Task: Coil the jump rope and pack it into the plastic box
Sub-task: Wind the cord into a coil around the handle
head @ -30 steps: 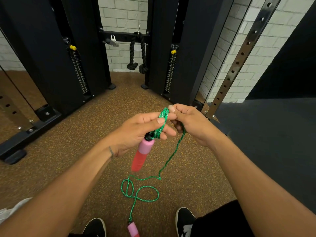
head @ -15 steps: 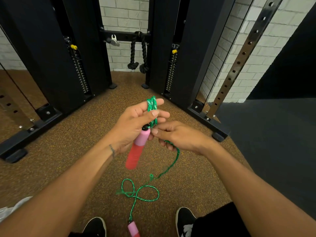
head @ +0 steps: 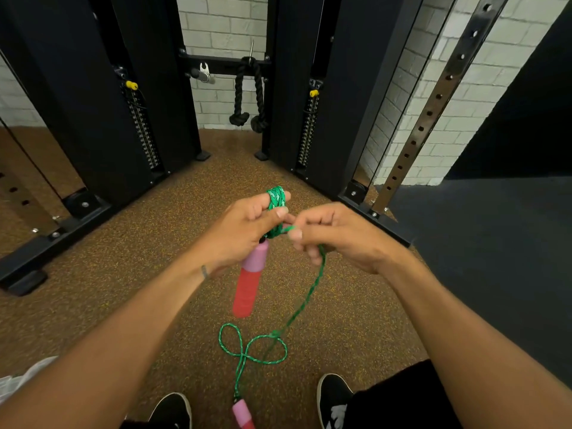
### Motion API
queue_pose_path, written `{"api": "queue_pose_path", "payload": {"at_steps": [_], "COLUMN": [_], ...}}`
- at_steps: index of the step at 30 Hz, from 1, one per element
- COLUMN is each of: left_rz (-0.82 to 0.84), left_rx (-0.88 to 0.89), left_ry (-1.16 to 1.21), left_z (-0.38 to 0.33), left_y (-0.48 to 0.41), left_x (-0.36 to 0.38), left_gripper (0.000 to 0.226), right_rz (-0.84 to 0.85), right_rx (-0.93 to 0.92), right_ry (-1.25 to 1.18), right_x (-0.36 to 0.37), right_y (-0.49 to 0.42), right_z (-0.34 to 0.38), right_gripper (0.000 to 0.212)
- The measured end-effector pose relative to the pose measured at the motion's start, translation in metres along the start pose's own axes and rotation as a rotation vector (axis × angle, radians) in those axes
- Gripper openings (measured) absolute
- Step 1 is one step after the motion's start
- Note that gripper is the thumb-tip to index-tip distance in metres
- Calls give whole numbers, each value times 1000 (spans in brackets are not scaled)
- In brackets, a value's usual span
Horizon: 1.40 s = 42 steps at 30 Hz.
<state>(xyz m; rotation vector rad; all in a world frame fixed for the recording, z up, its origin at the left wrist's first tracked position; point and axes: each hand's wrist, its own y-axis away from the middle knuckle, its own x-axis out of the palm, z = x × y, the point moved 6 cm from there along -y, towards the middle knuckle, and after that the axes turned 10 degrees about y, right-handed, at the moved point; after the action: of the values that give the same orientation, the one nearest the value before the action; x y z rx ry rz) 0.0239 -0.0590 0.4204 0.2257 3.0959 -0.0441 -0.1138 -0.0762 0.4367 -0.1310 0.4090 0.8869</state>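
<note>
Green cord of the jump rope (head: 309, 292) is wound in several turns around the extended fingers of the left hand (head: 247, 224), the coil (head: 276, 196) sitting near the fingertips at the far side of that hand. The left hand is partly closed, its thumb pressed toward the cord, and the upper handle (head: 249, 278) — pink at the top, red below — is seen hanging down from beneath it, just under the palm.

The right hand (head: 337, 235) is held close beside the left, nearly touching it. Its fingers are curled, and a short length of cord is pinched between thumb and forefinger right next to the left thumb. From under the right hand the cord runs down and toward the body, slack, to the brown speckled floor (head: 154, 243).

Below both hands, on the floor, the loose cord is laid in two small loops (head: 252, 348) that cross one another. From that crossing it leads nearer still to the second handle (head: 243, 414), pink and red, which is cut off by the lower edge of the view, between two black shoes (head: 332, 397).

Beyond the hands — black gym machine columns (head: 102, 97) and a white brick wall (head: 229, 23) are seen. Whether the plastic box is nearby cannot be told.
</note>
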Motion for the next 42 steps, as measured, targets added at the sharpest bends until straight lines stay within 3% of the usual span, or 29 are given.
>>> {"api": "queue_pose_path", "payload": {"at_steps": [4, 8, 16, 24, 32, 42], "left_rz": [52, 146, 262, 251, 110, -103], "left_rx": [-74, -123, -125, -103, -31, -18], "left_ry": [48, 137, 272, 385, 328, 347], "left_z": [6, 5, -3, -5, -9, -5], "left_y": [2, 7, 12, 13, 4, 2], "left_x": [1, 16, 28, 30, 19, 2], "left_gripper": [29, 34, 38, 39, 33, 32], "right_rz": [-210, -373, -433, -290, -217, 135], "right_rx": [-59, -1, 33, 263, 336, 344], "right_ry": [-308, -193, -71, -68, -53, 105], "right_x": [-22, -35, -28, -20, -14, 21], "right_y": [0, -3, -13, -18, -18, -13], "right_z": [4, -7, -12, -32, -42, -34], "right_gripper": [25, 22, 23, 33, 28, 26]}}
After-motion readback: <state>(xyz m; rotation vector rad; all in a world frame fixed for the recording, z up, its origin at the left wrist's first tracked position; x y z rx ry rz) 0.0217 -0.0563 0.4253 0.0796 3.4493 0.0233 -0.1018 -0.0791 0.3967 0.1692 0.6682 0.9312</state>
